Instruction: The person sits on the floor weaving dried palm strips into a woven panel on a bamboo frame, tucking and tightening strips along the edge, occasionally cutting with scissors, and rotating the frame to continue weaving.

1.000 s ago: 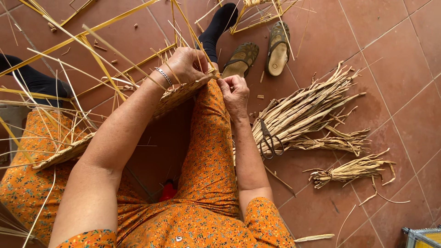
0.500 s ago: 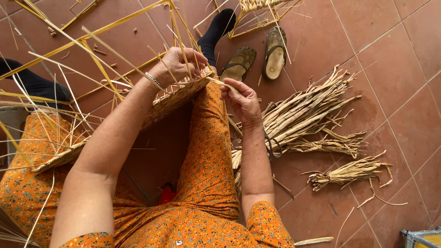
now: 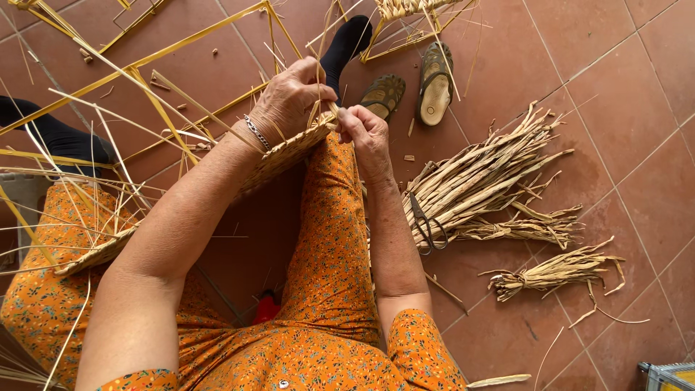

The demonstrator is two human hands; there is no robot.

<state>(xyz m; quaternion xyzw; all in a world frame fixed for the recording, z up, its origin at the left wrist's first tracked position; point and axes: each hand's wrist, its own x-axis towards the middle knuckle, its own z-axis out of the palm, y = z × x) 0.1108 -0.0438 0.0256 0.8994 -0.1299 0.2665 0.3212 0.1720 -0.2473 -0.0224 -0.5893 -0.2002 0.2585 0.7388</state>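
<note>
Both hands grip the woven straw mat (image 3: 279, 156) across the lap: left hand (image 3: 289, 98) closed over its edge, right hand (image 3: 364, 130) pinching a strand there. Straw bundles (image 3: 481, 181) lie on the tiled floor (image 3: 622, 87).

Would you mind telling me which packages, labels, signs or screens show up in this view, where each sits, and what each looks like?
No labels, signs or screens are in view.
Grey box-like container with a yellow inside: the nearest thing to a package, cut off at the bottom right corner on the terracotta floor tiles; only one corner shows, so its full shape cannot be told.
</note>
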